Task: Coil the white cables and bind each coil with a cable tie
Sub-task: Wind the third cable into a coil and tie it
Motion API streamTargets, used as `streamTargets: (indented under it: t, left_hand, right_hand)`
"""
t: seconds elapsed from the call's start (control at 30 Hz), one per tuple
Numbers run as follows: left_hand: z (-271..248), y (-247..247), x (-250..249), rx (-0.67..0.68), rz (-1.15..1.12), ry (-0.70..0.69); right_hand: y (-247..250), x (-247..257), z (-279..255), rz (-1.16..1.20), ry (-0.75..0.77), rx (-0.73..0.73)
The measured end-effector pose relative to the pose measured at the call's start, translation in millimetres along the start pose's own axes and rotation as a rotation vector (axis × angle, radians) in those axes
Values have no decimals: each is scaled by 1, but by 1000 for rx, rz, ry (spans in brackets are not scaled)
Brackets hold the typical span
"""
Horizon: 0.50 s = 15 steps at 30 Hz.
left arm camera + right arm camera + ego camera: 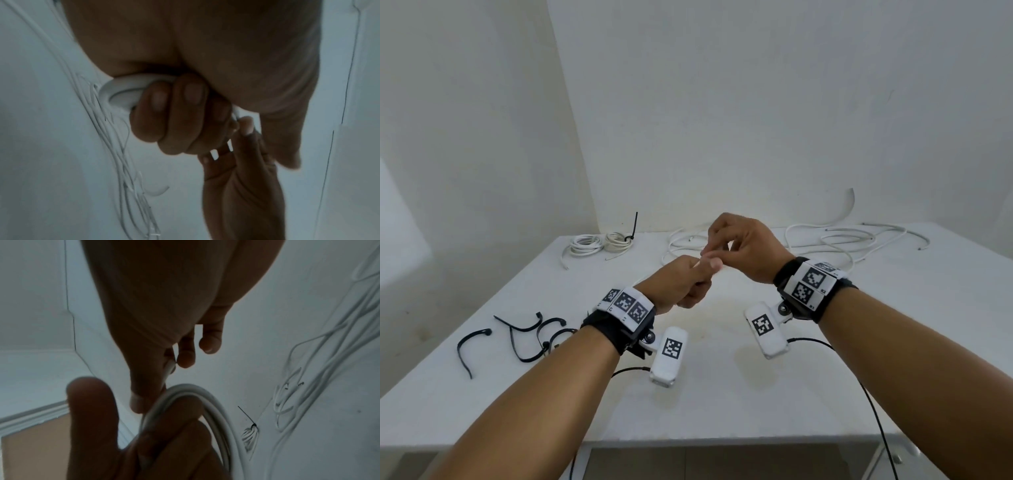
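Note:
My left hand point(697, 279) hangs over the middle of the white table point(739, 404), its fingers point(174, 112) curled round a small coil of white cable point(112, 91). The same coil point(207, 397) shows in the right wrist view, rising from that fist. My right hand point(714, 255) is just beyond it and pinches the cable's free end point(170, 368) between thumb and fingertip. Loose white cables point(839, 240) sprawl across the far right of the table. Several black cable ties point(524, 337) lie at the near left.
Two finished coils point(601, 243) sit at the far left corner, the right one bound with a black tie point(631, 233) whose tail sticks up. White walls close the back and left. Black wrist-camera leads point(873, 404) trail over the table's front edge.

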<state>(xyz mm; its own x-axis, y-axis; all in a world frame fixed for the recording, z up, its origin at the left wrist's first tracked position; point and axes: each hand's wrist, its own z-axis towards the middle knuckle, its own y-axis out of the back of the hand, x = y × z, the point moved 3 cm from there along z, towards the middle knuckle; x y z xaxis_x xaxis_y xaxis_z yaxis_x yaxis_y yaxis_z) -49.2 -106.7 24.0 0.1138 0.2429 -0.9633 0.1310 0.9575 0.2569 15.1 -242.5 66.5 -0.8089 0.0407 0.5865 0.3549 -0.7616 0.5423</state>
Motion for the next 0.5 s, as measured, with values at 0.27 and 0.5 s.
streamTargets:
  t: [0.27,0.5]
  left_hand:
    - [-8,7,-18,5,-229,-112]
    - [-13,7,-26,-118,-324,-41]
  right_hand:
    - [-15,2,-11,118,66,-98]
    - [-23,2,-9,162,19,-177]
